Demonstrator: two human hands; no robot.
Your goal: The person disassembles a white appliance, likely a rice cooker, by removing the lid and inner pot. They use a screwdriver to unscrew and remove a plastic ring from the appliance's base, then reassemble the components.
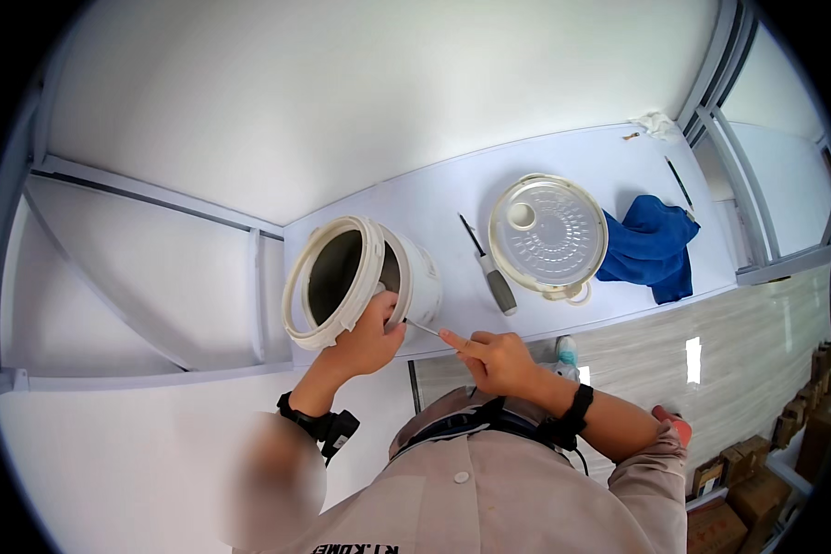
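Shirt point(489, 489), bucket point(423, 282) behind left hand point(369, 336) (lid point(560, 238) nearby)

One bucket point(421, 282), one lid point(563, 242), one blue cloth point(651, 245), perhaps three tools point(498, 285).

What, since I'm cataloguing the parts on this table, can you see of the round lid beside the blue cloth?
The round lid has a cream rim and a glossy, milky-translucent top that looks plastic, patterned with radiating marks. A pale circular cap or recess sits toward its upper left, and a small cream loop juts from its near edge. It lies on the white table, apart from the grey-handled tool on its left; the blue cloth seems to touch its right edge.
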